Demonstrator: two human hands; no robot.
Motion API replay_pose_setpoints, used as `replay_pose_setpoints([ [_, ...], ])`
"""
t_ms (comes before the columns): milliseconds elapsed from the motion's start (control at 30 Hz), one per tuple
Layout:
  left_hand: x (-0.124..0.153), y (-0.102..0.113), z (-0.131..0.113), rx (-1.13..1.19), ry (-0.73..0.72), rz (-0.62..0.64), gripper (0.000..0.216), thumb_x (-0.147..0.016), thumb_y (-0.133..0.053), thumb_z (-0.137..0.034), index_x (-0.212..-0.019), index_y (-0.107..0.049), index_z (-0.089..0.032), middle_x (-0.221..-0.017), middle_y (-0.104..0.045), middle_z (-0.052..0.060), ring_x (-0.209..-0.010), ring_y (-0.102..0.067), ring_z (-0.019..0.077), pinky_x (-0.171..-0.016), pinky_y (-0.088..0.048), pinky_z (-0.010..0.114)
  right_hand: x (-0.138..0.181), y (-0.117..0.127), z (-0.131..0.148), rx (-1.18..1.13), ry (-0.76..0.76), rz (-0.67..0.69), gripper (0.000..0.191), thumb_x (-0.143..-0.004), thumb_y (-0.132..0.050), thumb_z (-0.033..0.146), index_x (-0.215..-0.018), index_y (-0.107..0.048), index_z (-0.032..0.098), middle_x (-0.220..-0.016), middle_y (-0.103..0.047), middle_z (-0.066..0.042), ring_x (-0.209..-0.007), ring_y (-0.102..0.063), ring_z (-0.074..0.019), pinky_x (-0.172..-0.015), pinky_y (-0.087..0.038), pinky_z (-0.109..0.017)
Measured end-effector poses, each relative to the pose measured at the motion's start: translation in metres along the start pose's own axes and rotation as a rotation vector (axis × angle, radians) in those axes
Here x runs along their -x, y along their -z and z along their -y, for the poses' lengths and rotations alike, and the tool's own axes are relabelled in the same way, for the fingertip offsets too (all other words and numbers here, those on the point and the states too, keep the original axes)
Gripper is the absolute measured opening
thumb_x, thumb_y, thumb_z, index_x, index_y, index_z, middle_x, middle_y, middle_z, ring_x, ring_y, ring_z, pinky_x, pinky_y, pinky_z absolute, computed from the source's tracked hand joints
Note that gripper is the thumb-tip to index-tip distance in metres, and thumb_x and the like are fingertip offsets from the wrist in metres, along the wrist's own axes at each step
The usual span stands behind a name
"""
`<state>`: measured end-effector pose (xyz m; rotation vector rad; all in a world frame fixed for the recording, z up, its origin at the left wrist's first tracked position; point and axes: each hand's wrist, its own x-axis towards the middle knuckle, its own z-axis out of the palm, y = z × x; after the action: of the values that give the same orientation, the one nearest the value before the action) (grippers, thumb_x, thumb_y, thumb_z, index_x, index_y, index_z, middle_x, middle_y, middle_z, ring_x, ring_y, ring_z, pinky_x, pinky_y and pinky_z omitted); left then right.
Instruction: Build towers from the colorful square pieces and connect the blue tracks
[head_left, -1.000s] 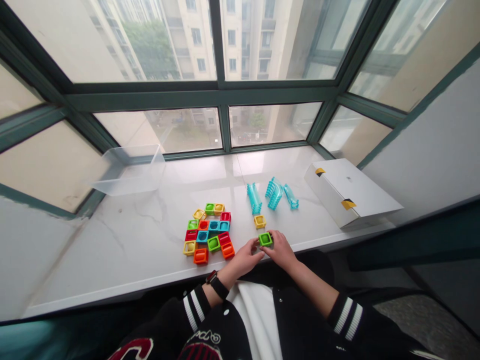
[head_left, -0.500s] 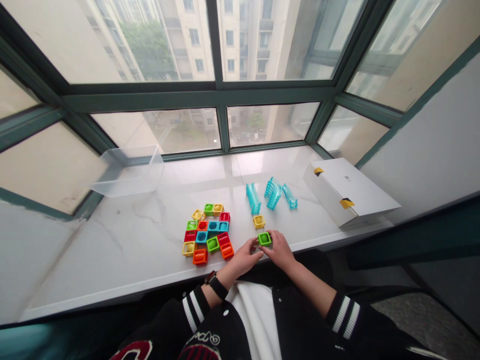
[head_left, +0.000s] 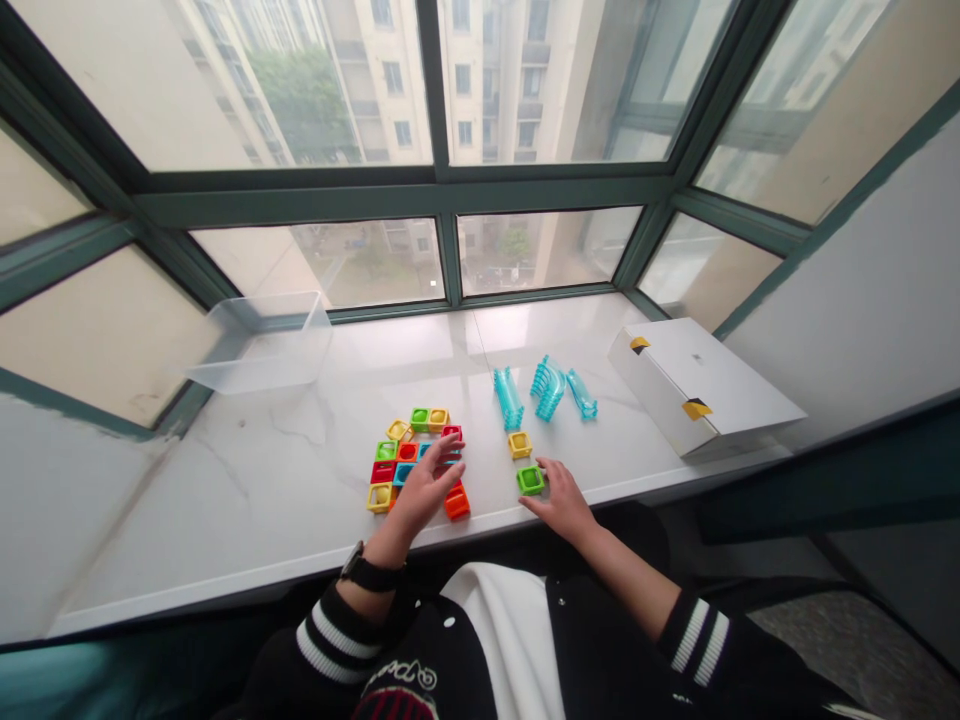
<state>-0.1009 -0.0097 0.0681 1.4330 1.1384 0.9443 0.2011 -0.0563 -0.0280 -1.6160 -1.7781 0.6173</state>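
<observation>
A square, bright-green plastic block with a hollow top (head_left: pixel 531 481) lies near the front edge of the white, marble-patterned window ledge (head_left: pixel 300 450). It is flanked on its right by the bare right hand (head_left: pixel 564 505), whose thumb and fingers are curved around its near right side; whether the block is firmly pinched by this grip cannot be told. The bare left hand (head_left: pixel 424 487), banded at the wrist by a dark watch (head_left: pixel 373 572), is held open with fingers extended over a cluster of red, orange, yellow, green and blue plastic blocks (head_left: pixel 407 453), some of which are hidden beneath it. Nothing is seen to be clasped in its grip. Just beyond the green block, a square yellow plastic block (head_left: pixel 519 445) is set apart by a small gap. Behind that are placed three translucent turquoise plastic pieces: a straight one (head_left: pixel 508 398), a curved one (head_left: pixel 550 387) and a narrower one (head_left: pixel 582 394). A clear plastic bin (head_left: pixel 262 372) is seen at far left, and a white box with yellow-and-black tabs (head_left: pixel 716 375) at right.
</observation>
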Motion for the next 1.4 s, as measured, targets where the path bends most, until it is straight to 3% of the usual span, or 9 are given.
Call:
replay_pose_setpoints([
  [167, 0.019, 0.061, -0.002, -0.179, -0.001, -0.190, 0.056, -0.097, -0.064, -0.053, -0.144, -0.058, -0.023, -0.138, -0.069, 0.012, -0.126, -0.067, 0.0284, -0.108, -0.058, 0.048, -0.008, 0.018, 0.010, -0.039, 0.054, -0.053, 0.051, -0.096, -0.067, 0.045, -0.142, -0.057, 0.026, -0.135, -0.063, -0.014, -0.125, -0.061, -0.0346, -0.109, -0.052, -0.057],
  [300, 0.041, 0.082, 0.013, -0.554, -0.045, -0.254, 0.049, -0.096, -0.064, -0.050, -0.137, -0.063, -0.024, -0.136, -0.069, 0.011, -0.127, -0.065, 0.0319, -0.114, -0.050, 0.055, -0.019, 0.028, 0.029, -0.030, 0.194, -0.096, 0.036, -0.099, -0.062, 0.037, -0.133, -0.066, 0.027, -0.129, -0.068, -0.012, -0.124, -0.061, -0.0347, -0.113, -0.048, -0.058],
  [433, 0.056, 0.077, 0.035, -0.743, -0.100, -0.168, 0.049, -0.097, -0.062, -0.044, -0.143, -0.060, -0.024, -0.143, -0.065, 0.012, -0.136, -0.059, 0.0339, -0.118, -0.046, 0.058, -0.030, 0.022, 0.062, -0.030, 0.331, -0.014, 0.029, -0.100, -0.061, 0.029, -0.126, -0.072, 0.029, -0.124, -0.071, -0.011, -0.121, -0.064, -0.0320, -0.111, -0.051, -0.053],
  [600, 0.065, 0.065, 0.057, -0.911, -0.107, -0.134, 0.051, -0.089, -0.069, -0.031, -0.139, -0.065, -0.025, -0.156, -0.054, 0.014, -0.145, -0.051, 0.0387, -0.121, -0.044, 0.061, -0.038, -0.005, 0.102, 0.004, 0.533, 0.243, 0.028, -0.097, -0.068, 0.024, -0.124, -0.072, 0.026, -0.121, -0.072, -0.011, -0.111, -0.069, -0.0273, -0.099, -0.057, -0.045],
  [767, 0.070, 0.067, 0.067, -0.974, -0.065, -0.114, 0.056, -0.080, -0.075, -0.022, -0.135, -0.066, -0.025, -0.159, -0.051, 0.014, -0.148, -0.047, 0.0406, -0.122, -0.044, 0.059, -0.038, -0.030, 0.116, 0.111, 0.536, 0.411, 0.032, -0.088, -0.077, 0.019, -0.120, -0.074, 0.024, -0.123, -0.069, -0.010, -0.108, -0.069, -0.0249, -0.095, -0.058, -0.038],
  [1000, 0.068, 0.066, 0.076, -0.969, -0.090, -0.146, 0.056, -0.082, -0.078, -0.024, -0.136, -0.066, -0.027, -0.157, -0.053, 0.013, -0.146, -0.050, 0.0380, -0.120, -0.046, 0.058, -0.035, -0.040, 0.113, 0.169, 0.484, 0.466, 0.024, -0.089, -0.076, 0.019, -0.112, -0.078, 0.025, -0.127, -0.068, -0.009, -0.104, -0.070, -0.0244, -0.092, -0.057, -0.035],
  [1233, 0.058, 0.053, 0.079, -1.021, -0.124, -0.252, 0.053, -0.085, -0.077, -0.027, -0.137, -0.066, -0.026, -0.156, -0.053, 0.014, -0.144, -0.050, 0.0393, -0.119, -0.044, 0.059, -0.033, -0.043, 0.108, 0.136, 0.496, 0.478, 0.020, -0.090, -0.074, 0.018, -0.109, -0.078, 0.025, -0.130, -0.065, -0.010, -0.108, -0.069, -0.0248, -0.097, -0.057, -0.037],
  [1400, 0.050, 0.033, 0.068, -1.021, -0.193, -0.193, 0.048, -0.094, -0.069, -0.030, -0.142, -0.066, -0.030, -0.161, -0.050, 0.012, -0.149, -0.045, 0.0393, -0.122, -0.040, 0.063, -0.034, -0.046, 0.105, 0.080, 0.508, 0.441, 0.025, -0.088, -0.073, 0.013, -0.110, -0.078, 0.024, -0.130, -0.064, -0.011, -0.109, -0.066, -0.0249, -0.098, -0.056, -0.040],
])
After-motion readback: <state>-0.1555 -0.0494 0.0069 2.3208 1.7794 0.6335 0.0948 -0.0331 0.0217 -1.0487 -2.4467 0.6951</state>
